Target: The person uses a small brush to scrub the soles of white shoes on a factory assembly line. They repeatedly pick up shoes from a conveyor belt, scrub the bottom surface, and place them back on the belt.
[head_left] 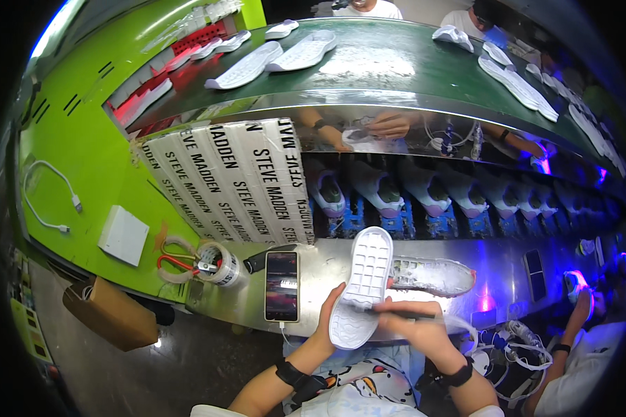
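Observation:
A white shoe sole point(370, 271) with a grid of cavities stands tilted above the near edge of the metal bench. My left hand point(327, 321) is closed around its left edge, low down. My right hand point(424, 335) grips a thin dark-handled tool point(414, 314), blurred by motion, whose tip meets the sole's lower middle; the kind of tip cannot be made out. Just behind, a greyish sole-shaped piece point(435, 276) with a whitish, wet-looking surface lies on the bench, partly covered by the sole and my right hand.
A phone point(282, 286) lies on the metal bench point(334, 260), left of my hands. Beyond it are a cup point(222, 267) with scissors and a printed cardboard panel point(236, 181). Shoes point(382, 191) line a lower rack; soles point(306, 52) rest on the green belt point(396, 42). A co-worker's hand point(579, 302) is at right.

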A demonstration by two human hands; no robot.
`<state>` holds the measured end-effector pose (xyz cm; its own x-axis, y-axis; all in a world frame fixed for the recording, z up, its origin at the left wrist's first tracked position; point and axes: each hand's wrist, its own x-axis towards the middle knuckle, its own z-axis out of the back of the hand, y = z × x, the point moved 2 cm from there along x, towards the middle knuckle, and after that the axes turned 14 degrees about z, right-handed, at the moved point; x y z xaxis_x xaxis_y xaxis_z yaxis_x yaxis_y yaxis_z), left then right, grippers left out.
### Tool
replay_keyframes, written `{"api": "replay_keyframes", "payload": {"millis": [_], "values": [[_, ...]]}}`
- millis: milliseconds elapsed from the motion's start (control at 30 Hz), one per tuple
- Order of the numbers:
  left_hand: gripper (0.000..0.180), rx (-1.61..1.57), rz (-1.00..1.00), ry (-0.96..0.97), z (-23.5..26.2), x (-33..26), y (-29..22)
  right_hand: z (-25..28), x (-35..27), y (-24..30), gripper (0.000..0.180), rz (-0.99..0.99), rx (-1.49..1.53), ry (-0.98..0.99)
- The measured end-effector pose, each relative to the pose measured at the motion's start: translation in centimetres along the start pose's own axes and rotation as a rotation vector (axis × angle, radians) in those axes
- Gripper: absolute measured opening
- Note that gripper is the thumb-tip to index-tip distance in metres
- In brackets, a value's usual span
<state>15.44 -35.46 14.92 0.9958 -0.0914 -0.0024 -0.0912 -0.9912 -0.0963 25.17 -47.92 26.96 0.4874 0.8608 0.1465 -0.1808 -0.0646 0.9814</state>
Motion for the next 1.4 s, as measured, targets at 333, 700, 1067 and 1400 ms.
{"api": "replay_keyframes", "payload": {"millis": [333,700,1067,1400], "values": [[0.064,-0.052,-0.17,-0.146,-1.3,1.1,-0.8,-2.3,1.0,0.3,0.019,0.402,-0.285,-0.116],[0.071,0.107,0.023,-0.032,-3.1,1.1,-3.2,-2.6,-1.0,-0.4,0.021,-0.01,0.183,0.298],[0.047,0.168,0.49,-0.217,-5.6,3.2,-4.1,0.5,0.1,2.3,0.011,0.391,-0.057,0.321],[0.029,0.994,0.366,-0.386,-7.6,1.8,-4.7,1.7,-0.5,2.2,0.016,0.457,-0.203,0.454]]}}
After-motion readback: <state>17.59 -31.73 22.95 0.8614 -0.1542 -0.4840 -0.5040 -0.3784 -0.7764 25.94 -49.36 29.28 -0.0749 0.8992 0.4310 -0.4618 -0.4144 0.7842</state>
